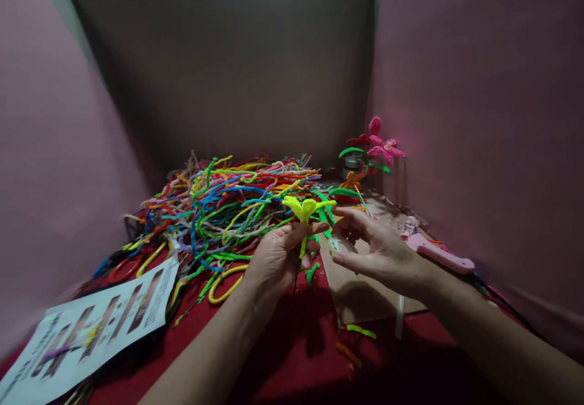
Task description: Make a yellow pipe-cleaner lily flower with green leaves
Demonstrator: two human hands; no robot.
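My left hand (279, 253) is closed in a pinch around the base of a yellow pipe-cleaner flower (305, 209), whose petals spread above the fingers and whose short stem hangs below. Just to the right is my right hand (378, 247), its thumb and fingers apart, curved toward the flower. One yellow petal reaches close to the right fingertips; whether they touch I cannot tell. Green pipe-cleaner pieces (323, 210) and a small whitish item (336, 245) show behind the right fingers.
A large heap of colourful pipe cleaners (237, 204) lies at the back left. Yellow-handled scissors (225, 286) and a printed sheet (104, 326) are at left. On the right are a cardboard piece (365, 301), a pink glue gun (440, 253) and finished pink flowers (385, 148). Pink panels (483, 119) flank the table.
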